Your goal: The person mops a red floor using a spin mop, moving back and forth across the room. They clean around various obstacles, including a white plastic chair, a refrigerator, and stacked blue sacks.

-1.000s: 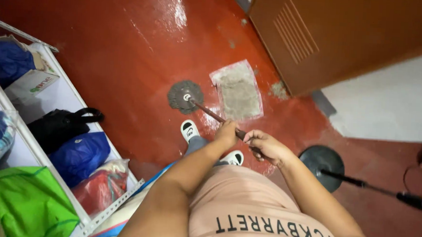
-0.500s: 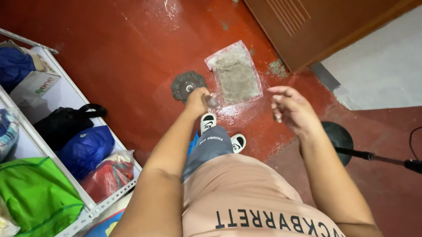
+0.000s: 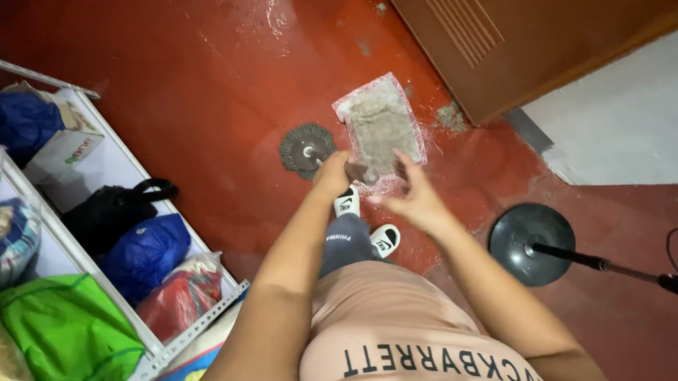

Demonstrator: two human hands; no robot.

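One mop (image 3: 307, 149), one floor rag (image 3: 380, 123); left hand (image 3: 332, 175) gripped the mop handle (image 3: 355, 170), right hand (image 3: 412, 196) spread open beside it.

One round grey mop head (image 3: 306, 148) sits on the red floor, and one dirty grey rag (image 3: 380, 123) lies beside it. Two hands are in view, left hand (image 3: 332, 175) and right hand (image 3: 412, 198). Two white slippers: one (image 3: 347, 202), two (image 3: 384, 240). One black round stand base (image 3: 532, 244) shows at the right. On the white shelf (image 3: 128, 164) I count two blue bags, (image 3: 19, 120) and (image 3: 144, 251), one black bag (image 3: 110, 205), one red bag (image 3: 180, 297), one green bag (image 3: 69, 331).
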